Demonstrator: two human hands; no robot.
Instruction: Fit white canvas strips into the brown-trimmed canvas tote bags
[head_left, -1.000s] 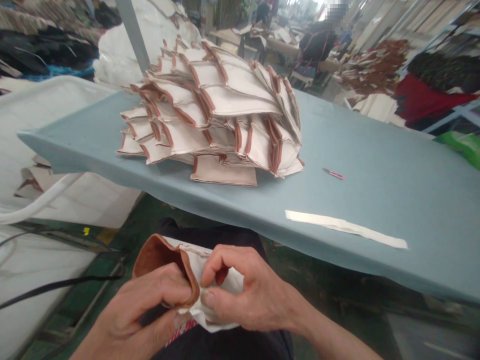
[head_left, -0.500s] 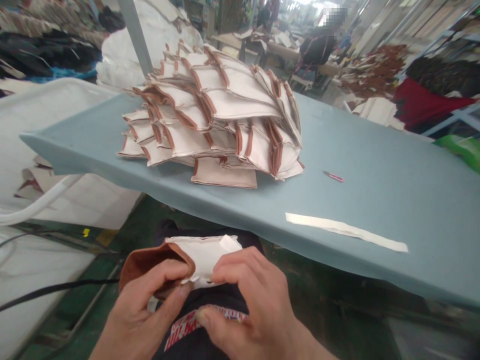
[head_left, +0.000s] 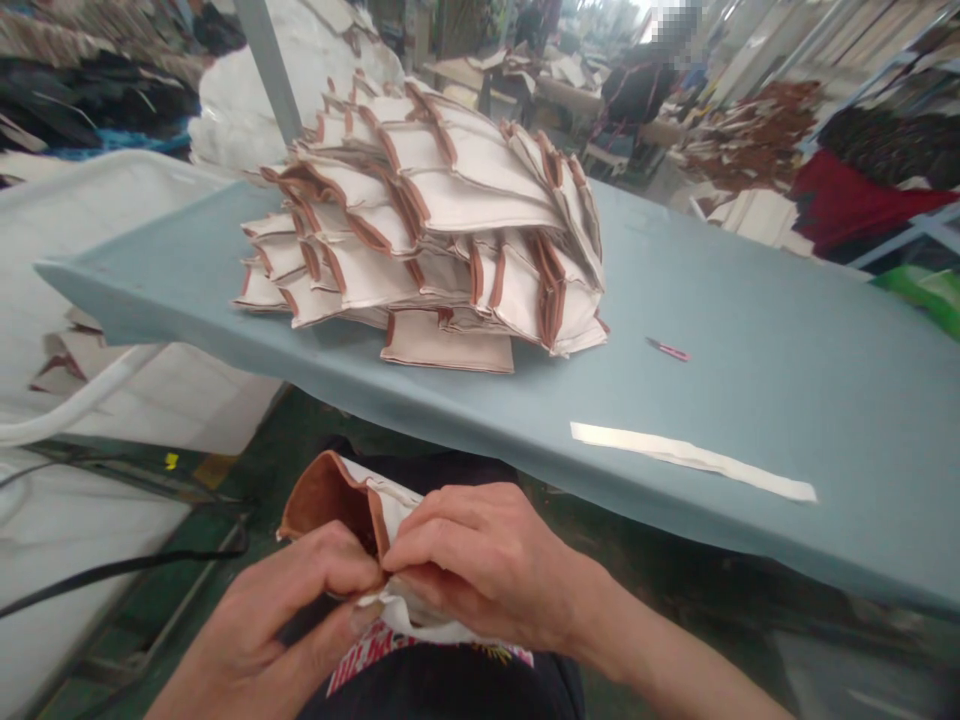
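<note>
Over my lap is a white fabric pouch point(head_left: 391, 500) with a brown lining, its mouth gaping toward the left. My left hand point(head_left: 300, 590) pinches the lower edge of that mouth between thumb and fingers. Close against it, my right hand point(head_left: 480, 565) is closed on the pouch's side, its fingertips meeting the left hand's at the brown rim. A white flap or strip of the cloth hangs under the right hand. The right thumb and the far end of the pouch are hidden.
On the blue-grey table point(head_left: 735, 400) rises a big heap of similar white-and-brown pouches point(head_left: 480, 200). Right of it lie small pink thread snips point(head_left: 667, 350) and a cream strip point(head_left: 690, 458). A white cart point(head_left: 97, 210) stands left; a person point(head_left: 637, 95) sits far back.
My right hand has come down and left onto the pouch and closed on it. The pouch has tilted, its mouth opening wider and its lower side now folded under my hand.
</note>
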